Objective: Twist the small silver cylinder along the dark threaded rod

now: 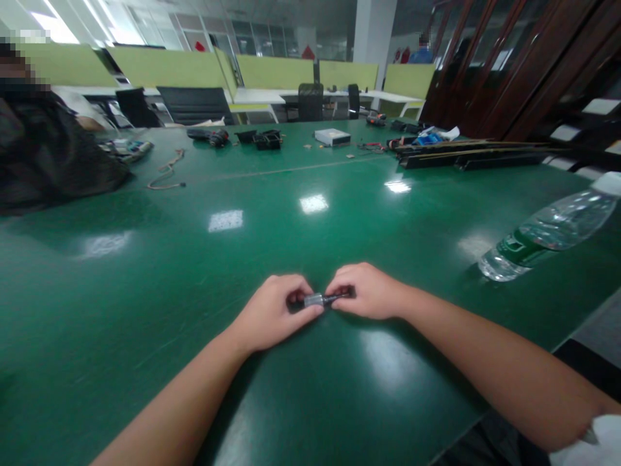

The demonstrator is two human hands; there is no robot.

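Close to the table's near side, my left hand [279, 310] is closed around a small dark object with a clear or silvery section [313, 299]. Just right of it, my right hand [365, 291] pinches a thin black piece [334, 298] that meets the silvery section end to end. Whether the two are one item or separate parts cannot be made out. Fingers cover both outer ends. Both hands rest low over the glossy green table [272, 246].
A water bottle [543, 236] stands at the right. A dark bag [53, 149] sits far left, beside a person. Along the back lie a cord [167, 171], a power tool [211, 136], black parts [266, 139], a white box [332, 136] and long dark strips [466, 155].
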